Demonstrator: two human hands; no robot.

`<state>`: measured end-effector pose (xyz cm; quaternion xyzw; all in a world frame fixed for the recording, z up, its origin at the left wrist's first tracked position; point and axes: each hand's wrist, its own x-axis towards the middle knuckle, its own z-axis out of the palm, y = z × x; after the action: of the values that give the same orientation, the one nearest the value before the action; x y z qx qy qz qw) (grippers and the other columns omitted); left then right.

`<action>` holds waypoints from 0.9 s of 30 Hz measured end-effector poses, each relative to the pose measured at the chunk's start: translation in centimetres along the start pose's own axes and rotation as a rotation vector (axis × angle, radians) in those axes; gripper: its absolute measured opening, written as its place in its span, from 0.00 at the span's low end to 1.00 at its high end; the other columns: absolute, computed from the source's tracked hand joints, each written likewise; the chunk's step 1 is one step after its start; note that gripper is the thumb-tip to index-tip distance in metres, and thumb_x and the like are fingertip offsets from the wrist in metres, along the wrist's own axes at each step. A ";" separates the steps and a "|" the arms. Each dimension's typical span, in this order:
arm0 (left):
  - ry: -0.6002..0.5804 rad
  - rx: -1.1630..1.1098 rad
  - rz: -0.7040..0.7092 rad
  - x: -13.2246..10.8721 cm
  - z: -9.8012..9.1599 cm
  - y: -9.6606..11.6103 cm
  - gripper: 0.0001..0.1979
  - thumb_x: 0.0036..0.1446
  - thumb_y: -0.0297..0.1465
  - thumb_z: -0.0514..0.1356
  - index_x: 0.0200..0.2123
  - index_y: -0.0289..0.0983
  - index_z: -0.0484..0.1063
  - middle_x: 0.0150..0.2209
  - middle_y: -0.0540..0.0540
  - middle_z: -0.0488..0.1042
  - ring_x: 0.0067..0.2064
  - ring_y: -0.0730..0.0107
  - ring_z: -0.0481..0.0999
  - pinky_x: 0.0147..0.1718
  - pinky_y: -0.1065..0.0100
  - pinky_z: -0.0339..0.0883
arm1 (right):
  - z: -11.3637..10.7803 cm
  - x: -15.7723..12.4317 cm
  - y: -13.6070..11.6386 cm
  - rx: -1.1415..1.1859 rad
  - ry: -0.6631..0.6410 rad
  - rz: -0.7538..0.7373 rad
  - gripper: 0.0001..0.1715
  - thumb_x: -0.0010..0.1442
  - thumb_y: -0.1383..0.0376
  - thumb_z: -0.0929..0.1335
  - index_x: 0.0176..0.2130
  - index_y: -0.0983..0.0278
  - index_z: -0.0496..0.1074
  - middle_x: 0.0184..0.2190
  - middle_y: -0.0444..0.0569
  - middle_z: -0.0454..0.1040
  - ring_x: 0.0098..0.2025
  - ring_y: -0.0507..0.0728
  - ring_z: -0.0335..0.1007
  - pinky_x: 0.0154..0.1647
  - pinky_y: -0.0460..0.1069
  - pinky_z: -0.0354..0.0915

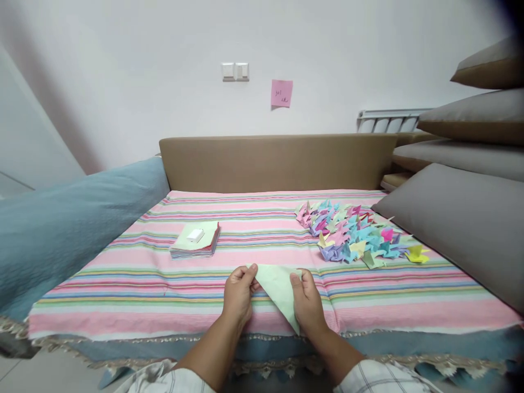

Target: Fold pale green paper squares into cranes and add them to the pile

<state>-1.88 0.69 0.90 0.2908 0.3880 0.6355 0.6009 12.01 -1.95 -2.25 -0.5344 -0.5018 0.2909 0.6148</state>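
Between my two hands is a pale green sheet of origami paper, folded into a triangle with one point hanging down. My left hand pinches its upper left corner between thumb and fingers. On the other side, my right hand grips the right edge, thumb on top and fingers behind. Farther right lies a heap of folded paper cranes in many colours. To the left sits a stack of square coloured paper, with a small white block on top.
A striped cloth covers the seat under everything. Grey cushions are piled on the right. A blue-covered armrest bounds the left side, and a brown backrest stands behind. A pink note hangs on the wall.
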 end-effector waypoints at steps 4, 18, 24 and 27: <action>0.038 0.033 0.001 0.0 0.0 0.4 0.18 0.35 0.40 0.70 0.20 0.33 0.68 0.17 0.54 0.67 0.21 0.79 0.66 0.21 0.76 0.64 | -0.1 0.1 0.0 -0.016 0.001 -0.008 0.16 0.60 0.51 0.59 0.34 0.61 0.62 0.28 0.44 0.67 0.31 0.55 0.62 0.33 0.48 0.60; -0.288 0.312 -0.205 -0.5 0.0 -0.8 0.23 0.42 0.48 0.64 0.30 0.33 0.72 0.25 0.47 0.72 0.26 0.73 0.71 0.21 0.76 0.63 | -0.2 0.8 -0.6 0.010 0.115 0.025 0.16 0.60 0.51 0.59 0.33 0.61 0.61 0.27 0.42 0.67 0.31 0.55 0.63 0.33 0.49 0.60; -0.392 0.472 -0.201 -1.5 0.4 -3.2 0.19 0.39 0.43 0.67 0.25 0.31 0.72 0.17 0.52 0.67 0.18 0.81 0.61 0.18 0.77 0.55 | -0.3 0.8 -0.2 0.019 0.078 0.032 0.15 0.61 0.52 0.59 0.32 0.60 0.59 0.25 0.41 0.64 0.28 0.53 0.62 0.31 0.48 0.60; -0.331 0.439 -0.175 -1.2 0.5 -3.1 0.18 0.39 0.42 0.67 0.22 0.32 0.70 0.16 0.52 0.67 0.18 0.80 0.62 0.18 0.77 0.55 | -0.5 0.9 -0.1 -0.003 0.076 0.029 0.15 0.61 0.52 0.59 0.32 0.61 0.59 0.25 0.41 0.64 0.28 0.53 0.62 0.30 0.48 0.60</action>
<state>0.33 -0.55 -1.34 0.4790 0.4368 0.4258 0.6312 12.70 -1.40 -1.82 -0.5531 -0.4709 0.2785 0.6283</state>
